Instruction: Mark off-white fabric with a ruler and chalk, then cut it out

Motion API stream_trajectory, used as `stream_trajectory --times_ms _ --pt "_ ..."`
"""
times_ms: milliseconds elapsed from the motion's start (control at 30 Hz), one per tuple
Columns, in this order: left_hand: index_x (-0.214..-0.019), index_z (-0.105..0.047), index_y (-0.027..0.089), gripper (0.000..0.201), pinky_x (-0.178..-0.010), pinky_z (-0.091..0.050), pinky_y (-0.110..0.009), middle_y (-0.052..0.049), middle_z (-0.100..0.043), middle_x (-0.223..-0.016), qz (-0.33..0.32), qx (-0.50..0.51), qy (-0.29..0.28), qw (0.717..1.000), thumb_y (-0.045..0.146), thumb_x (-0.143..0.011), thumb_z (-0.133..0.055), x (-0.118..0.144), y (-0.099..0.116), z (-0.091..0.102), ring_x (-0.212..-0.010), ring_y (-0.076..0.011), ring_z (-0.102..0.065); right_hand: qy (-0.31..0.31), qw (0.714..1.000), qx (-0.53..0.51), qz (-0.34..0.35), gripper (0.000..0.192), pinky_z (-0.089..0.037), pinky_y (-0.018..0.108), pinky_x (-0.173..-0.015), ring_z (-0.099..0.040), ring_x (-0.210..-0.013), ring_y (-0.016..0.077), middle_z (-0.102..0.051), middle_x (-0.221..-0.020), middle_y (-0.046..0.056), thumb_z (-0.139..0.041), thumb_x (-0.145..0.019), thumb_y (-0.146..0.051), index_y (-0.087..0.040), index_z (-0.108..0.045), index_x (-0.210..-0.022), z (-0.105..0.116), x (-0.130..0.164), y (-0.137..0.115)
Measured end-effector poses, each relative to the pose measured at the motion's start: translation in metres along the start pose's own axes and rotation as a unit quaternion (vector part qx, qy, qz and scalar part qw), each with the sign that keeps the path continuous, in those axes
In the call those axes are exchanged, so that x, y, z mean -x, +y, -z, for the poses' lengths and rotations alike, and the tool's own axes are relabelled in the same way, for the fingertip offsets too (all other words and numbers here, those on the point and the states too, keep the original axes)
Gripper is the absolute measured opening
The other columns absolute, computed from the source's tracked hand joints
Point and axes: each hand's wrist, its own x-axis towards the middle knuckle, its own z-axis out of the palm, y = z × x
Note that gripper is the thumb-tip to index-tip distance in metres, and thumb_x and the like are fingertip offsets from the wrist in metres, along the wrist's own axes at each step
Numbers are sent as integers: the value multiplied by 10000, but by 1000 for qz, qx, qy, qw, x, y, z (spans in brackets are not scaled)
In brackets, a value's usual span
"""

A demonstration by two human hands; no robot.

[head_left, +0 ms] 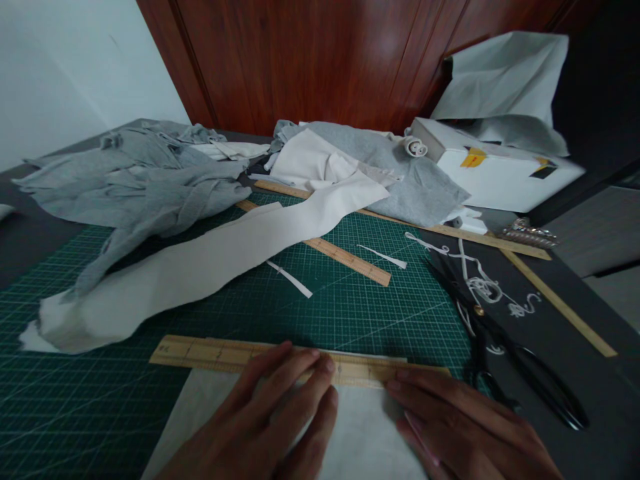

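The wooden ruler [280, 360] lies flat on the green cutting mat [350, 307], along the top edge of a pale piece of cloth [360, 427] at the near side of the desk. The left hand [270, 427] rests palm down on the cloth, and its fingers [305, 367] are spread a little apart, with the tips pressing on the ruler. The right hand [470, 427] lies flat on the cloth too, fingers close together, with the tips touching the right end of the ruler. A thin pink thing sits under the right hand, but it is too hidden to tell what it is.

Just right of the right hand are big black scissors [505, 340] on the dark desk [575, 340]. White string scraps [480, 283] lie near the scissor blades. A long white strip of cloth [200, 267] crosses the mat farther back, over a second ruler [350, 260]. Behind it sits a heap of grey cloth [140, 180] on the left and more grey and white cloth [360, 167] in the middle. A white box [500, 173] stands at the back right, and a long wooden stick [560, 300] lies at the right.
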Motion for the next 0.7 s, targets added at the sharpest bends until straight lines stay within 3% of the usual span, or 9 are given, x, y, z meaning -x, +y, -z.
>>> stream_trajectory --times_ms 100,333,533,700 --pt "-1303 -725 210 304 -1314 -283 -443 -62 -695 -1447 72 21 -19 997 246 -1040 -578 -1 6 1 -1486 -253 -502 18 999 28 23 208 -694 232 -949 -852 -1020 200 -881 -1145 45 -607 -1065 -106 -197 -767 -1161 -1 -4 0" --pt "-1286 -729 216 283 -1290 -342 -428 -42 -706 -1443 95 29 -16 995 277 -1051 -582 2 9 0 -1445 -225 -554 26 997 52 41 211 -693 241 -953 -852 -1020 196 -893 -1090 38 -563 -1085 -102 -202 -749 -1102 -1 -7 -2" --pt "-1285 -734 222 285 -1279 -340 -417 -40 -714 -1434 93 20 -5 995 262 -1046 -585 3 10 3 -1427 -228 -570 19 999 49 12 325 -739 287 -858 -859 -1003 249 -887 -1113 10 -693 -970 -55 -260 -771 -1210 1 -4 -4" --pt "-1242 -752 211 280 -1240 -371 -358 -23 -755 -1352 23 -16 28 999 278 -1042 -569 -2 1 1 -1324 -196 -627 17 999 45 19 362 -718 271 -917 -857 -1013 231 -890 -1098 -3 -720 -956 -48 -260 -770 -1245 1 -5 -3"
